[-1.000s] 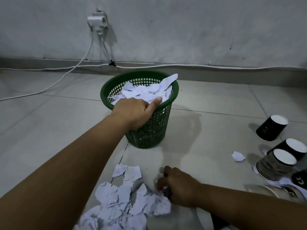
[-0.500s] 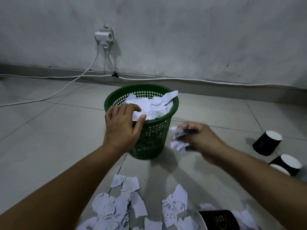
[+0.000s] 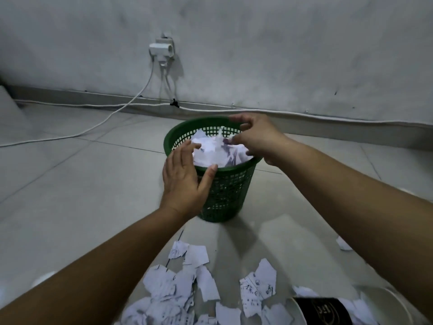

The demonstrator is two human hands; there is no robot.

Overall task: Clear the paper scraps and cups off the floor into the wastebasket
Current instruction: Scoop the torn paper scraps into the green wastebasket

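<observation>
A round green plastic wastebasket [image 3: 225,195], its wall a lattice of small square holes under a smooth solid rim, is seen standing on the pale glossy floor tiles [image 3: 70,184]. It is filled almost to the rim with crumpled white paper [image 3: 215,153].

The left hand [image 3: 185,181] is laid against the near side of the basket, fingers straight and loosely spread over the rim, thumb stretched along the rim to the right; nothing is held in it. The right hand [image 3: 255,137] is held over the far right part of the opening, fingers curled and spread apart above the paper; whether a scrap is pinched at its blurred fingertips cannot be told.

Below the left hand, nearer the person, torn flat paper scraps [image 3: 187,285] with faint printed marks are scattered on the floor, too many and too overlapped to be counted exactly. One black paper cup [image 3: 321,310] with a white rim is seen lying on its side below the right forearm, and one single scrap [image 3: 343,243] is found just beside that forearm.

Half a second earlier the right hand was beside the basket, at its right, clutching a wad of scraps; it has since been brought over the opening. The left hand has stayed at the near rim.

On the rough grey wall one white plug adapter [image 3: 161,50] is fixed, with white cables [image 3: 131,102] run from it.
</observation>
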